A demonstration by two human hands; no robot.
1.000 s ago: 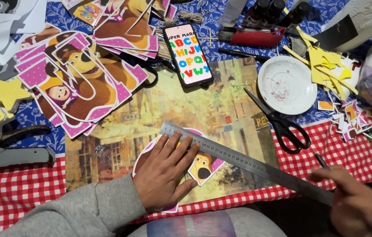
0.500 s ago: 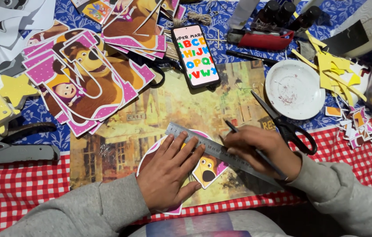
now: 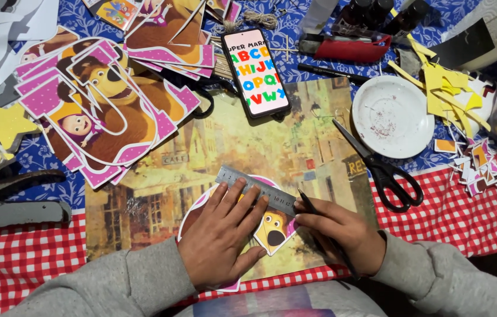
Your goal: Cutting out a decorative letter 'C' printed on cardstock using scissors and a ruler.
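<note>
Cutout [image 3: 272,230] of a cartoon dog flat on the picture mat [image 3: 160,194], mostly hidden under both hands; ruler [image 3: 255,189] laid across it, far end covered; left hand [image 3: 225,238] spread flat, pinning ruler and cutout, gripping nothing; right hand [image 3: 335,233] closed round a dark pen [image 3: 313,214], tip at the ruler's edge; scissors [image 3: 380,170] near on the right; phone [image 3: 258,71] well beyond; bare mat left of the hands.
</note>
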